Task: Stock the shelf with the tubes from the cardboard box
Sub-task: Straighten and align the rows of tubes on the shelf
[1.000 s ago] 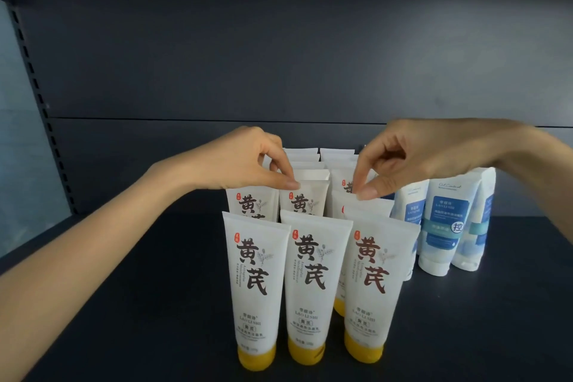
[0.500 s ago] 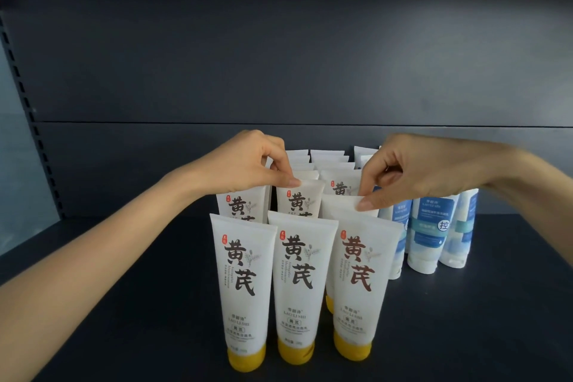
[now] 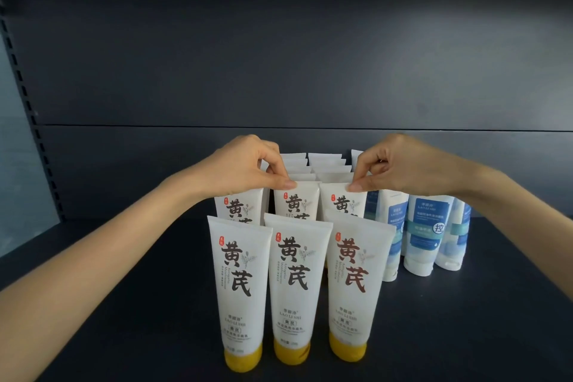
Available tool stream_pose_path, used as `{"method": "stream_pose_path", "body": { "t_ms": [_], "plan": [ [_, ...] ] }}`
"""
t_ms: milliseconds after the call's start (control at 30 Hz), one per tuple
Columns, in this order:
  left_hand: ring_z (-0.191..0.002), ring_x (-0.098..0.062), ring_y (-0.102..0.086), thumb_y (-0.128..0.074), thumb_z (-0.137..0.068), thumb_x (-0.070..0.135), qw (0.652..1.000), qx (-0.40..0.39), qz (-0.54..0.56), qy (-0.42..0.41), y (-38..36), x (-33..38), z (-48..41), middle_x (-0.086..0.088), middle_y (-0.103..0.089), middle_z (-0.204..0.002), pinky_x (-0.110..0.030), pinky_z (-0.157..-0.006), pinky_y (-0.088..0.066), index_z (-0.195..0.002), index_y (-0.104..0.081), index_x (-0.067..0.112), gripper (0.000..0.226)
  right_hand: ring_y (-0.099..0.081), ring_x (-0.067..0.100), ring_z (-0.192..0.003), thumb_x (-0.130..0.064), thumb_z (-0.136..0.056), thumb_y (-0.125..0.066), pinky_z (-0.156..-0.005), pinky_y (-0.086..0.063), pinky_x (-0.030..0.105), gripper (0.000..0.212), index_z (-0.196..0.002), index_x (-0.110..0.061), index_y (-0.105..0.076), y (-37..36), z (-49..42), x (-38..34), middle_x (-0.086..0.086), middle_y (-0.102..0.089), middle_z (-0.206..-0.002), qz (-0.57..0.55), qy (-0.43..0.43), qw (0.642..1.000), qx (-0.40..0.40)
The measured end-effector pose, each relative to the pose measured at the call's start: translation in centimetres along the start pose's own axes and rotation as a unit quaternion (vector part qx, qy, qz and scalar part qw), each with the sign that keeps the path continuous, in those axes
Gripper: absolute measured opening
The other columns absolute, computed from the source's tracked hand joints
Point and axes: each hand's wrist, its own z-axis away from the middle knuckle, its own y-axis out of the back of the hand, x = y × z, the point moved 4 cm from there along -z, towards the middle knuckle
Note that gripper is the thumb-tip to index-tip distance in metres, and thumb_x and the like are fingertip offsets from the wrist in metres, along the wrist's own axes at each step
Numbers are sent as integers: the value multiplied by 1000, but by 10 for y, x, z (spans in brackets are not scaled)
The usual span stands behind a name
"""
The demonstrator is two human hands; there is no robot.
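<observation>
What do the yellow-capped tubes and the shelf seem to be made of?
Tubes: probably soft plastic, matte white; flat crimped tops, no sharp glare. Caps: likely harder yellow plastic, slightly glossy. Shelf: seemingly dark painted metal, matte; the slotted upright suggests it.

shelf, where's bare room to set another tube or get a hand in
Bare shelf left of the yellow-capped tubes, out to the upright, and in front of the blue tubes. Crowded behind the front three, where the left hand pinches the middle second-row tube and the right hand the right second-row tube.
</observation>
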Motion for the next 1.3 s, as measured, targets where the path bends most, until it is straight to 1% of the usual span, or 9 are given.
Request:
{"method": "stream_pose_path", "body": {
  "t_ms": [100, 300, 400, 567, 733, 833, 967, 1133, 1300],
  "plan": [
    [-50, 3, -44, -75, -73, 34, 1000, -10, -5, 0, 2, 2, 2, 9, -57, -72, -9, -53, -34, -76, -76, 18, 16, -52, 39, -67, -47, -73, -71, -69, -49, 43, 28, -75, -20, -73, 2, -1, 3, 28, -64, -86, -8, -12, 1000, -21],
    [-51, 0, -43, -74, -70, 41, 1000, -15, -12, -2, 3, 5, 5, 9, -58, -72, -12, -53, -35, -76, -76, 22, 20, -56, 46, -92, -75, -56, -65, -88, -47, 57, 59, -78, -21, -72, 4, 3, 6, 30, -62, -98, -32, -24, 998, -53],
    [-53, 2, -45, -74, -72, 41, 1000, -6, -26, 1, 2, 6, 5, 11, -58, -72, -14, -55, -32, -76, -76, 22, 19, -56, 45, -92, -68, -60, -68, -88, -48, 55, 51, -78, -21, -73, 4, 2, 4, 28, -63, -98, -29, -21, 998, -52],
    [-55, 4, -47, -73, -74, 39, 1000, 0, -26, 2, 0, 7, 7, 11, -57, -73, -19, -58, -30, -78, -76, 21, 19, -61, 36, -90, -43, -75, -71, -86, -49, 40, 21, -77, -23, -74, 1, 2, 1, 13, -70, -93, -30, -22, 997, -70],
    [-57, 8, -48, -72, -75, 41, 999, -3, -46, 0, 2, 8, 10, 12, -57, -77, -15, -55, -30, -83, -75, 24, 19, -65, 11, -88, -56, -62, -63, -79, -51, 16, 38, -81, -25, -74, 3, 1, -2, -12, -73, -87, -21, -33, 998, -57],
    [-58, 12, -48, -68, -75, 46, 998, 10, -64, 2, 9, 7, 13, 13, -56, -80, -20, -57, -30, -88, -75, 25, 26, -65, 9, -83, -55, -62, -64, -69, -47, 5, 36, -81, -26, -75, 9, 1, -6, -11, -73, -85, -36, -30, 999, -24],
    [-53, 3, -45, -63, -68, 55, 999, 43, -9, 2, 32, 8, 30, 11, -57, -77, -12, -55, -33, -85, -76, 27, 35, -66, 2, -75, -47, -66, -68, -69, -47, 10, 27, -80, -26, -76, 14, 5, -26, -8, -74, -84, -91, -8, 996, -7],
    [-55, -1, -42, -65, -64, 63, 996, -88, 24, -9, 45, 9, 64, 7, -55, -74, -9, -52, -33, -80, -77, 34, 35, -56, 0, -55, -38, -71, -67, -62, -43, 9, 27, -87, -18, -76, -2, 14, -70, -13, -65, -61, -118, 47, 987, -101],
    [-56, -2, -41, -72, -65, 49, 991, -129, 32, -16, 36, 15, 83, 9, -52, -72, -14, -53, -32, -78, -77, 30, 23, -33, 25, -56, -49, -69, -70, -55, -32, 32, 29, -83, -24, -77, -20, 18, -94, 24, -47, -66, -78, 68, 984, -148]
  ]
}}
